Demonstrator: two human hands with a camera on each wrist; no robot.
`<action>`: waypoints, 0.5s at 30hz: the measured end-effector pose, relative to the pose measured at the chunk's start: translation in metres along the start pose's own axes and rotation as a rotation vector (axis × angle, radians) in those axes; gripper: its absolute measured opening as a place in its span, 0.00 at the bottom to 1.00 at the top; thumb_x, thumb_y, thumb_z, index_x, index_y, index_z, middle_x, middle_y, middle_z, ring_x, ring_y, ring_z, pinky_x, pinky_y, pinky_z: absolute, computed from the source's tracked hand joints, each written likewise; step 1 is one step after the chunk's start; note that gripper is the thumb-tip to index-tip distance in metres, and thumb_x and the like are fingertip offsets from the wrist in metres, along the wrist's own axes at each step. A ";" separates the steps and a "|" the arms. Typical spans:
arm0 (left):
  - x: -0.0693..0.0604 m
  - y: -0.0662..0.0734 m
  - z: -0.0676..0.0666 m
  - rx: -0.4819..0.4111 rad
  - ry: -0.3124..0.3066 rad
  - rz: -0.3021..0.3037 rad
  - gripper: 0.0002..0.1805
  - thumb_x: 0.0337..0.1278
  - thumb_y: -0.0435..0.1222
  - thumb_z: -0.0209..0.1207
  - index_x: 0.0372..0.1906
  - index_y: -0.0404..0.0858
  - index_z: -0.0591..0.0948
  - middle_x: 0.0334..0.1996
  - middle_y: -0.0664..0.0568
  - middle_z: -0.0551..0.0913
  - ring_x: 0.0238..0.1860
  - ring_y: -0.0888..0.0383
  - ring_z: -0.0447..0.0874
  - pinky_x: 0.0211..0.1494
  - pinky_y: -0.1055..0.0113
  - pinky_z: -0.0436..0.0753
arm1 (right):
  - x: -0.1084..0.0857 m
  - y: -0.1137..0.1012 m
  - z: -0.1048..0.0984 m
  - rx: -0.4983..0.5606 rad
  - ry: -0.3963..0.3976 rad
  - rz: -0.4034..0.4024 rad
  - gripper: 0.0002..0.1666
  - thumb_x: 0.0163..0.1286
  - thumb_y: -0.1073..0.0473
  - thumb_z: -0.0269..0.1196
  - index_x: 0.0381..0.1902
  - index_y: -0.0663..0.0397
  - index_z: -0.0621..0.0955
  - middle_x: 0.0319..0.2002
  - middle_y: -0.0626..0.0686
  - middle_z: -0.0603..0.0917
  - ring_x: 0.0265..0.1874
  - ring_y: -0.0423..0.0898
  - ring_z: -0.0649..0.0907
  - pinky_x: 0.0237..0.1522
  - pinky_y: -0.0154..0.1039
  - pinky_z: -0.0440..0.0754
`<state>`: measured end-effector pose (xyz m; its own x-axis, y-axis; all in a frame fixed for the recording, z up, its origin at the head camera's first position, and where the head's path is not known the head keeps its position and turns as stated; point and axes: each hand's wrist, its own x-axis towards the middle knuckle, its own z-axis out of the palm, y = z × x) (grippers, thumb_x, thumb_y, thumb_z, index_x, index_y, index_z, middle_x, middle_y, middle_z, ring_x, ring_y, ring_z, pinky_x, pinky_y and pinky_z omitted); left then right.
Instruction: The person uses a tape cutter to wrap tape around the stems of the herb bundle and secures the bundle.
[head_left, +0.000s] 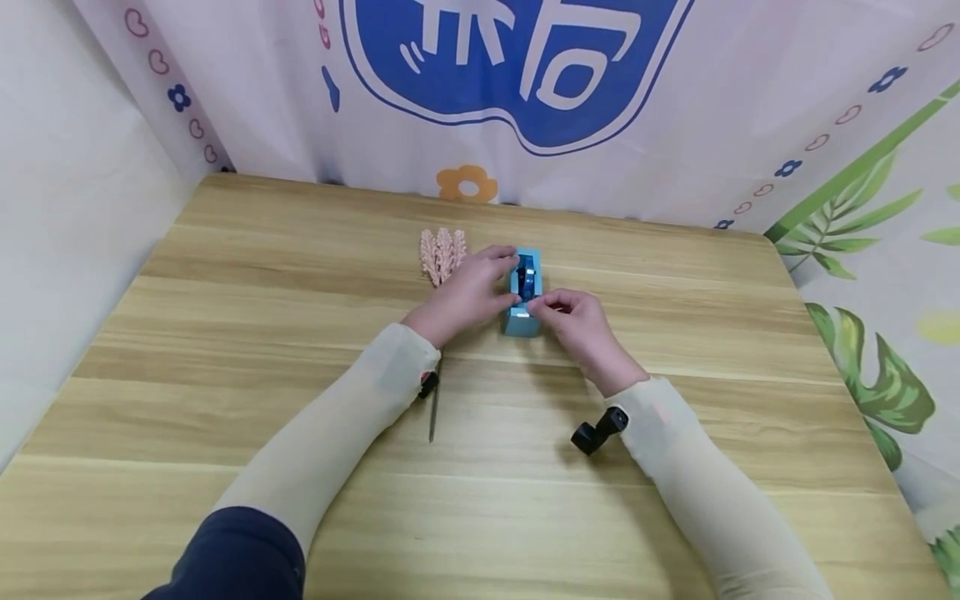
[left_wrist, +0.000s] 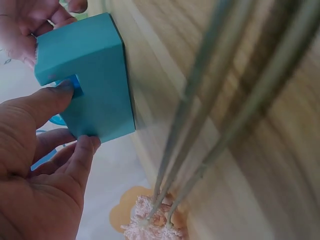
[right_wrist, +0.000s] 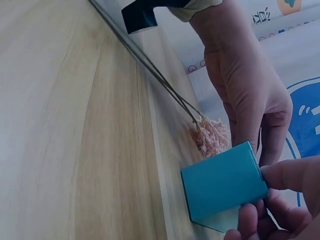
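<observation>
A teal tape dispenser point(head_left: 521, 324) stands on the table with a blue tape roll point(head_left: 528, 282) inside. My left hand point(head_left: 471, 292) grips its left side; in the left wrist view the thumb point(left_wrist: 56, 97) presses at the notch in the side wall and the fingers curl at the far end. At the near end, by the toothed cutter, my right hand point(head_left: 577, 329) pinches with thumb and forefinger at the tape's end. The clear tape itself is hard to make out. In the right wrist view, the right fingers lie close against the dispenser point(right_wrist: 222, 182).
Pink dried-looking flowers point(head_left: 442, 254) on several long thin stems point(head_left: 434, 408) lie left of the dispenser, partly under my left arm. A printed curtain point(head_left: 285, 100) hangs behind the wooden table point(head_left: 465, 517). Small black wrist cameras point(head_left: 597, 432) jut from the sleeves.
</observation>
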<state>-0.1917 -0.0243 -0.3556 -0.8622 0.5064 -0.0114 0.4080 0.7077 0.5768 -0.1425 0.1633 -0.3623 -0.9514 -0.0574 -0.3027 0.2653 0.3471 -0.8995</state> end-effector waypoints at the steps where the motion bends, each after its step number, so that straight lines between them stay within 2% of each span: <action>1: 0.000 0.000 0.000 0.003 -0.002 0.000 0.35 0.70 0.39 0.67 0.77 0.34 0.69 0.81 0.43 0.64 0.82 0.47 0.63 0.83 0.55 0.66 | 0.000 0.000 0.000 0.010 0.001 0.003 0.16 0.78 0.56 0.64 0.51 0.64 0.85 0.43 0.45 0.78 0.43 0.43 0.72 0.41 0.31 0.72; 10: -0.001 0.000 0.004 0.024 0.006 0.001 0.35 0.71 0.38 0.66 0.77 0.34 0.69 0.81 0.43 0.64 0.82 0.46 0.62 0.82 0.55 0.67 | 0.001 0.001 0.001 0.108 -0.018 0.048 0.17 0.79 0.55 0.63 0.52 0.64 0.83 0.40 0.42 0.79 0.41 0.39 0.75 0.44 0.32 0.79; 15: 0.000 0.000 0.007 0.032 0.023 0.007 0.35 0.71 0.38 0.66 0.76 0.33 0.69 0.81 0.42 0.63 0.80 0.45 0.65 0.80 0.55 0.70 | 0.000 -0.002 -0.001 0.193 -0.007 0.081 0.12 0.78 0.53 0.64 0.47 0.57 0.84 0.33 0.39 0.80 0.36 0.39 0.75 0.42 0.32 0.77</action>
<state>-0.1895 -0.0211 -0.3611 -0.8660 0.4998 0.0117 0.4228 0.7197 0.5507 -0.1436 0.1640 -0.3605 -0.9247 -0.0434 -0.3783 0.3668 0.1651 -0.9155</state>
